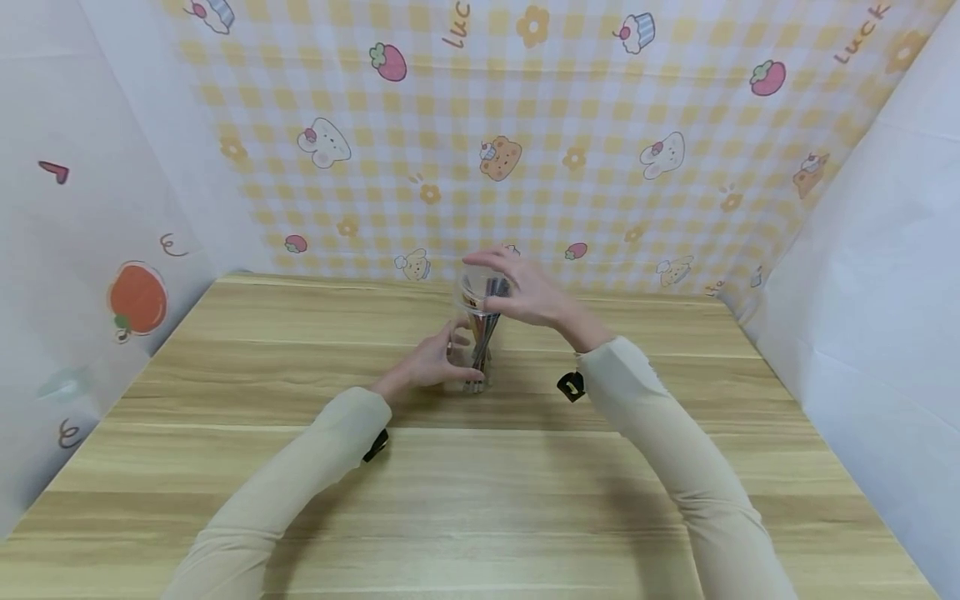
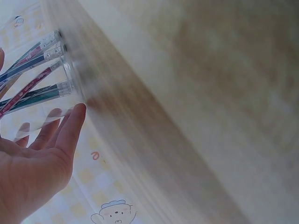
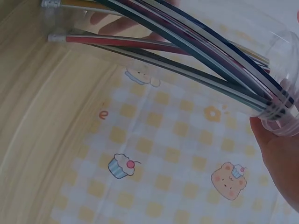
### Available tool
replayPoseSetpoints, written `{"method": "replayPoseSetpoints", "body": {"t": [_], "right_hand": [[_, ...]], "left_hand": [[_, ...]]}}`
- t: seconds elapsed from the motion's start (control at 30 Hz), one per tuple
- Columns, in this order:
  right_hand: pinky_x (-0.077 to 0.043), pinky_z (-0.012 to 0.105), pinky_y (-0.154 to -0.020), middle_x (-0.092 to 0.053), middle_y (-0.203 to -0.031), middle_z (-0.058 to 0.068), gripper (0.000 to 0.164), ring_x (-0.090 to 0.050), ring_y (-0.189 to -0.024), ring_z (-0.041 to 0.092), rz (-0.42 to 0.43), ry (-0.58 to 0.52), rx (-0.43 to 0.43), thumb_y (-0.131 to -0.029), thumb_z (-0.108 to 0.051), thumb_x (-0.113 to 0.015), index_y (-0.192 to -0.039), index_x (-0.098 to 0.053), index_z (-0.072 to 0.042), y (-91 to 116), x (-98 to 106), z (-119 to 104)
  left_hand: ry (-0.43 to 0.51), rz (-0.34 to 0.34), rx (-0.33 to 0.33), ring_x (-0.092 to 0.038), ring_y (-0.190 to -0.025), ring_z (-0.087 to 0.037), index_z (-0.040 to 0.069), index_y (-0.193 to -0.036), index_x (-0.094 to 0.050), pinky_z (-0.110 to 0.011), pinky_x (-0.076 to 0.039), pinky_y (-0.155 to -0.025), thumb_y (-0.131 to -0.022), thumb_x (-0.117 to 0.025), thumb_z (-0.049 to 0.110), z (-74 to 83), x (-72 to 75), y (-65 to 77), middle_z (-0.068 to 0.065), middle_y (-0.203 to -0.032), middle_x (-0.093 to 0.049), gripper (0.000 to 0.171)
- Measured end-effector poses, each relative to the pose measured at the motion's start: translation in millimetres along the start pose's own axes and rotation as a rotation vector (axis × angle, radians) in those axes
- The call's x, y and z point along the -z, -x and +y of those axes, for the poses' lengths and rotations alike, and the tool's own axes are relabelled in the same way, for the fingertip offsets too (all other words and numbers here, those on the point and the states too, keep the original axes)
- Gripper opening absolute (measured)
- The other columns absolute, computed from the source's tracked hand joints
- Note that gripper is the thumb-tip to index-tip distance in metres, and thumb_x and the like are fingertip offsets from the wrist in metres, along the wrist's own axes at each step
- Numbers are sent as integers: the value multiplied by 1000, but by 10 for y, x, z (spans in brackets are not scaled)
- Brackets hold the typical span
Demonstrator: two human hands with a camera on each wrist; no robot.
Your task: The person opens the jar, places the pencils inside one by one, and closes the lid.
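Note:
A clear plastic jar (image 1: 491, 354) stands upright toward the back of the table, with several pencils (image 3: 205, 49) leaning crosswise inside it. My left hand (image 1: 431, 360) grips the lower part, thumb across the front and fingers round the left side. In the left wrist view, the fingers of that hand (image 2: 44, 158) show partly through the clear wall, close to the pencils' ends (image 2: 60, 51). From the right, my right hand (image 1: 531, 292) holds the jar's wide top between thumb and fingers. Its thumb side (image 3: 282, 163) shows against the top in the right wrist view.
The wood-grain table (image 1: 480, 500) meets a yellow checked cloth (image 1: 465, 108) just behind the jar. White sheets (image 1: 885, 250) rise along both sides. A black wrist-camera mount (image 1: 572, 386) sticks out beneath the right cuff, another (image 1: 377, 446) beneath the left.

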State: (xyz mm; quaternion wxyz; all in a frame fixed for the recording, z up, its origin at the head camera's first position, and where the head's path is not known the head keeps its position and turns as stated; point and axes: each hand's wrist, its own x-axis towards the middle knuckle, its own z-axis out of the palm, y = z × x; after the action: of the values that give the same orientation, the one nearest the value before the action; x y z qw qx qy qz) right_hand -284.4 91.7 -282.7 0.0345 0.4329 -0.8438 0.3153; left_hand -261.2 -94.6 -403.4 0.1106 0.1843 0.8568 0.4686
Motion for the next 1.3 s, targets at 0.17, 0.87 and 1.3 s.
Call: {"method": "replayPoseSetpoints", "body": {"t": [0.17, 0.87, 1.3], "right_hand": [[-31, 47, -91, -36, -131, 7, 61, -34, -118, 23, -33, -17, 9, -73, -31, -54, -130, -43, -12, -11, -59, -3], [-35, 40, -87, -41, -129, 9, 56, -36, -114, 23, 75, 186, 175, -78, -31, -49, -127, -46, -6, -8, -252, 81], [-37, 37, -87, -45, -123, 10, 53, -37, -113, 26, 239, 287, 33, -78, -31, -54, -123, -50, -4, 14, -411, -39]], "left_hand": [[1, -11, -6, -45, -110, -24, 21, -130, -26, -45, -36, -90, -69, -76, 29, 4, -4, -5, -15, -122, -46, 78], [-15, -9, -5, -43, -111, -24, 24, -132, -23, -45, -35, -90, -69, -75, 33, -19, 14, 4, -14, -124, -45, 83], [-20, -3, -36, -43, -112, -24, 32, -137, -15, -47, -35, -89, -68, -75, 35, -37, 8, 3, -14, -124, -45, 92]]}}
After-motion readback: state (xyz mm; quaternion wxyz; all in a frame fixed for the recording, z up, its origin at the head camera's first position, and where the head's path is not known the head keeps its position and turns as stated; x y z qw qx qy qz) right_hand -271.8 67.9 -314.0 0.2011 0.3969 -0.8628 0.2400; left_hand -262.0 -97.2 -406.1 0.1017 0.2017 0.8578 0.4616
